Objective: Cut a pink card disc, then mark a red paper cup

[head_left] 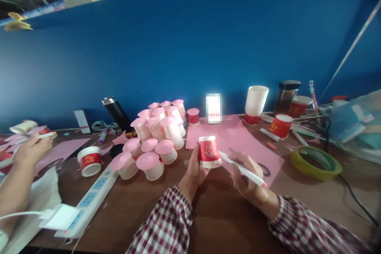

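Observation:
My left hand [195, 170] is wrapped round a red and white paper cup [210, 151] with a dark printed figure, narrower end up. Close to the cup's right side, my right hand [248, 180] grips a white pen-shaped stick [250, 174] with a red end. Whether its tip touches the cup, I cannot tell. Under the right hand, scissors [266, 170] with dark handles lie partly hidden on pink paper sheets [238, 131]. To the left stand several paper cups topped with pink paper discs [148, 160].
Stacked white cups [256, 101], a red cup [280, 126] and yellow tape [316, 162] stand right. A power strip [95, 196], a cup [89, 160] and a black flask [116, 111] are left. A co-worker's hand [32, 151] holds a white stick. A blue partition [190, 47] rises behind.

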{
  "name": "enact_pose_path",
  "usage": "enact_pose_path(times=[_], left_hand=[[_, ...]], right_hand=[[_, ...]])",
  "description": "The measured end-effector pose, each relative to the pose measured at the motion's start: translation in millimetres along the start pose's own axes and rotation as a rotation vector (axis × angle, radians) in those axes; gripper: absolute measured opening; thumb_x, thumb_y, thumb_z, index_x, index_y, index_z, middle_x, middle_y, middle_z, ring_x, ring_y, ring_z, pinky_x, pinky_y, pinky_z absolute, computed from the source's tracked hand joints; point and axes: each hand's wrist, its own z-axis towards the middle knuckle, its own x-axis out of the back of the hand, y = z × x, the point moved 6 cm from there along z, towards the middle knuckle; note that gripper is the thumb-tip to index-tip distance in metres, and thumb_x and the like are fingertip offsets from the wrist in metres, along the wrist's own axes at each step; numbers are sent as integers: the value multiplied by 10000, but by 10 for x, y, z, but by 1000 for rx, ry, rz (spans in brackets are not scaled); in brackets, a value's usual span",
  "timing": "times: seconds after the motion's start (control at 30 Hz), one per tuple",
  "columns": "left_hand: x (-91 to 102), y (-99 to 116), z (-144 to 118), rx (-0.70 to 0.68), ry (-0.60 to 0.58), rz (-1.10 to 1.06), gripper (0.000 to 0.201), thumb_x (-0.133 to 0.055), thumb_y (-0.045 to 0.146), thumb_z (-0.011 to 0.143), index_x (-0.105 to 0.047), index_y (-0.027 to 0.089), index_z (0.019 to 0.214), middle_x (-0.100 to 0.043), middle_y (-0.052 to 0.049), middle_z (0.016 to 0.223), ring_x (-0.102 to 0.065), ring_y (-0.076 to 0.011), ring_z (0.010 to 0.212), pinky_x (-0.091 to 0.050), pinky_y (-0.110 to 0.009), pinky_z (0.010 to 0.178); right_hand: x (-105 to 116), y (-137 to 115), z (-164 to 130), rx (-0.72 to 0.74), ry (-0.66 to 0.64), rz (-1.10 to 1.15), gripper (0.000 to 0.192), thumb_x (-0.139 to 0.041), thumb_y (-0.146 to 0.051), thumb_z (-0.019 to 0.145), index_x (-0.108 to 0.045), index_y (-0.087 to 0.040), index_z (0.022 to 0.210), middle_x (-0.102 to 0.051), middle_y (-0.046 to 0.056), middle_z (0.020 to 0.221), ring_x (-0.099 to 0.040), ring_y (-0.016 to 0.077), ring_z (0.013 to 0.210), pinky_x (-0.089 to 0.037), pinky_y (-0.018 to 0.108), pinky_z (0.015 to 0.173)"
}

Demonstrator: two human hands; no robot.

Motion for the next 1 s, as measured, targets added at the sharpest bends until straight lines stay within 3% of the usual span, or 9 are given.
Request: enact_pose_path(times=[0.2,0.8,1.0], left_hand=[[-20,-5,-12,27,-26,47,522,-516,601,786,-656,106,873,-684,-108,812,-642,-246,819,-479,-359,801],[-38,4,5,-112,29,62,222,-634,384,791,-640,163,784,-662,2,705,-609,-129,656,-483,-282,806],[-33,10,-9,-155,-21,116,287,-635,384,789,-652,167,976,-678,-12,790,-633,-151,752,-468,-304,857]], right_hand=[[1,-206,50,147,-37,-33,85,-508,-144,828,-552,-204,869,-646,38,705,-628,160,605,-517,265,542],[-76,-120,33,115,-145,-22,170,-528,-147,848,-585,-189,1002,-681,61,836,-644,179,716,-542,313,656],[-70,-120,30,129,-128,-40,157,-521,-138,849,-580,-190,985,-688,71,836,-653,190,742,-551,322,664]])
